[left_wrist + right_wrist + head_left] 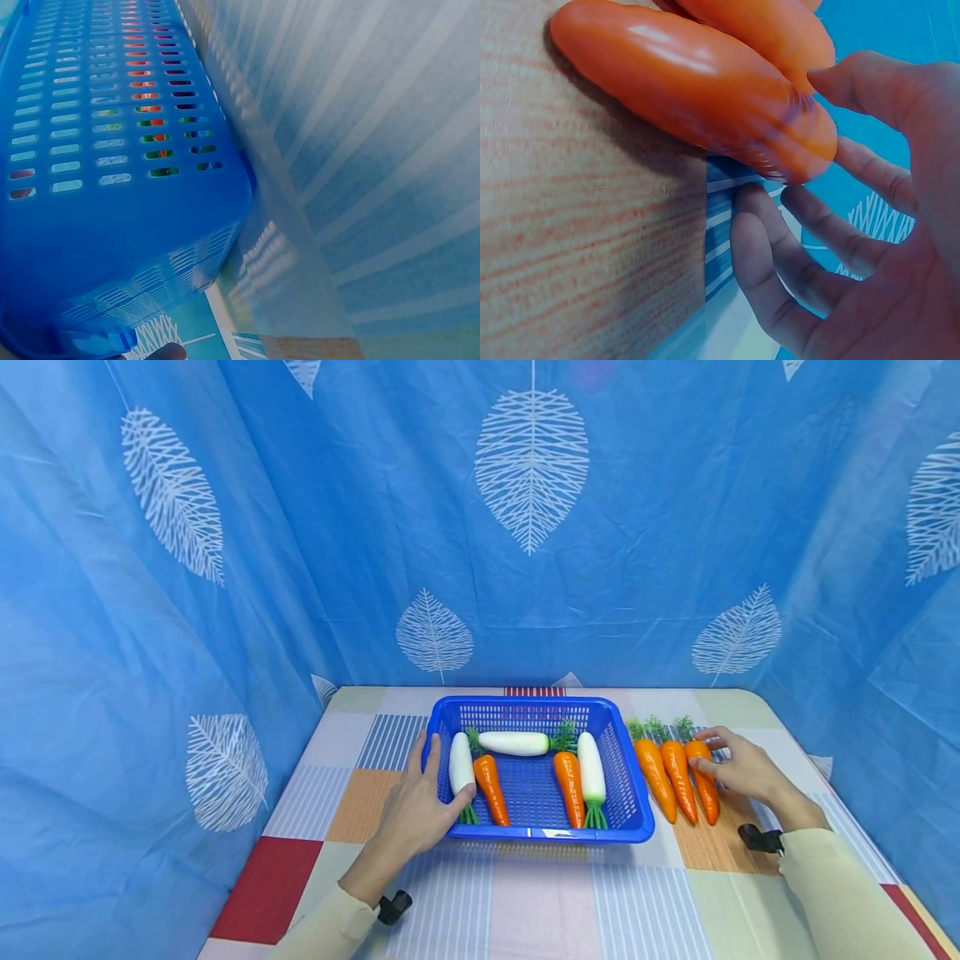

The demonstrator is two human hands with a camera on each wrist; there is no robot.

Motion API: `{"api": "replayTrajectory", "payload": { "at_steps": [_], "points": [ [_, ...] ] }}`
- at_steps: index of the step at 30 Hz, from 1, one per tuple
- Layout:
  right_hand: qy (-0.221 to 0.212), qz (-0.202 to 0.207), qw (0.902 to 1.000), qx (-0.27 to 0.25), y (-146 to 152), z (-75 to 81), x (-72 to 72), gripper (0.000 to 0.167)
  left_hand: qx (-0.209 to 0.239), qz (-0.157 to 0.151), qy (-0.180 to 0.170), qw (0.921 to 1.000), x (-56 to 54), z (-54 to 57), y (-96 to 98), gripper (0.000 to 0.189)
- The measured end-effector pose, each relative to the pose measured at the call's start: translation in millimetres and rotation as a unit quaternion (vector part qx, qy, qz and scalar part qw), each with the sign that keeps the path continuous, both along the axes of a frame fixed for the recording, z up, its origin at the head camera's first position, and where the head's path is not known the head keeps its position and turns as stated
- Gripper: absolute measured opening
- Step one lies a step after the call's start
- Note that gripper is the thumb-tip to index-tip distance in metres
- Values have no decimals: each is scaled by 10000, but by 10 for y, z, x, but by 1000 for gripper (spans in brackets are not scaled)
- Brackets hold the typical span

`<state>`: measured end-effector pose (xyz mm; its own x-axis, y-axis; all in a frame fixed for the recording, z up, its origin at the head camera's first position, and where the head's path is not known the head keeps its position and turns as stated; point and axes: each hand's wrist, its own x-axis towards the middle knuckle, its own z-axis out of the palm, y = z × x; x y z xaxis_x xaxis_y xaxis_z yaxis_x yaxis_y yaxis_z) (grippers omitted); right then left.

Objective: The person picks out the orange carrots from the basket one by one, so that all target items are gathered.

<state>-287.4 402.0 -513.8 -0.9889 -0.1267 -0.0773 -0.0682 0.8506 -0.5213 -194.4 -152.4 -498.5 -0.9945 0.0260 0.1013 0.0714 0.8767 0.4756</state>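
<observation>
Resting the left hand [420,810], loosely spread, on the left rim of the basket [551,834]; holding the rightmost carrot [707,792] by its far end with the half-curled right hand [750,767], on the table [540,902].

Blue curtains [360,485] hang in soft folds across the top of the frame and down both sides, printed with white skeleton leaves [532,468], one standing at top centre. From mid-frame to the bottom edge spreads a table [540,902] with rounded far corners, its surface patterned in pale, striped and orange patches, with a red patch [272,889] at lower left. Light falls fairly evenly. A faint pinkish spot [592,370] at the top edge may be a reflection.
</observation>
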Motion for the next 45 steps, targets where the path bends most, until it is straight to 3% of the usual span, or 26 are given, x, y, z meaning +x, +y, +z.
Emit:
{"api": "replayTrajectory", "payload": {
  "at_steps": [9, 19, 28, 36, 45],
  "points": [
    [98, -193, 9998, 34, -26, 76, 38, 63, 20, 0, 7, 10000, -2, 5, 6, 109],
    [886, -292, 9954, 228, -213, 229, 42, 62, -9, -11, 9, 10000, 0, 12, 0, 109],
    [1193, 238, 9922, 263, -579, 558, 61, 62, -19, -23, -4, 10000, 3, 21, 2, 109],
    [1039, 691, 9916, 326, -1003, 836, 111, 66, 0, -13, -27, 10000, 9, 10, 4, 108],
    [922, 1209, 9876, 399, -1473, 1005, 156, 62, 13, -1, -37, 10000, 17, 28, 6, 109]
  ]
}}
